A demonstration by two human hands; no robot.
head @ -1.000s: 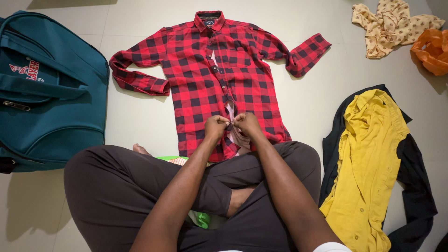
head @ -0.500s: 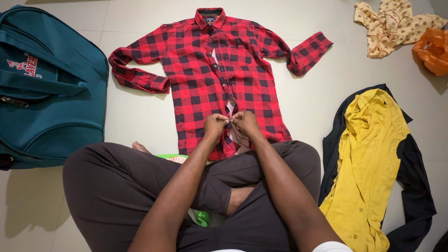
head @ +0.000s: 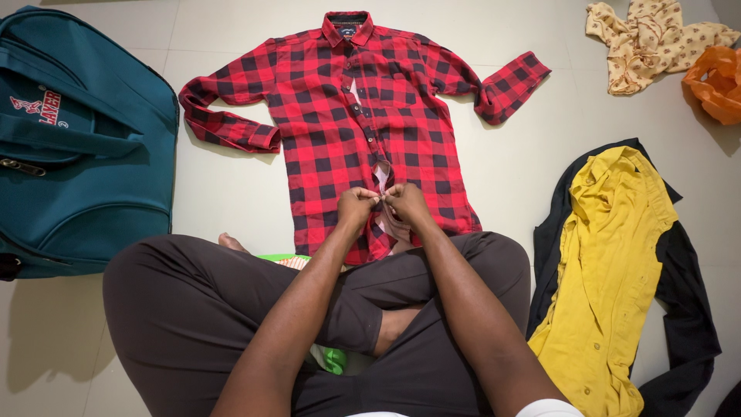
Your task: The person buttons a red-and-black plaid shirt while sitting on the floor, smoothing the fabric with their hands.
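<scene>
A red and black checked shirt (head: 340, 131) lies flat on the floor, front up, collar away from me, sleeves bent at both sides. My left hand (head: 356, 207) and my right hand (head: 406, 202) meet at the lower part of its front placket, each pinching one edge of the cloth near a button. The placket gapes a little just above my fingers. I sit cross-legged in dark trousers (head: 185, 309), my knees at the shirt's hem.
A teal travel bag (head: 77, 147) lies at the left. A yellow garment (head: 610, 255) lies on a black one (head: 687, 309) at the right. A beige patterned garment (head: 648, 38) and an orange cloth (head: 718, 77) lie at the far right. Green fabric (head: 332, 359) shows under my legs.
Both hands stay together at the lower placket and have shifted only slightly. The shirt has not moved.
</scene>
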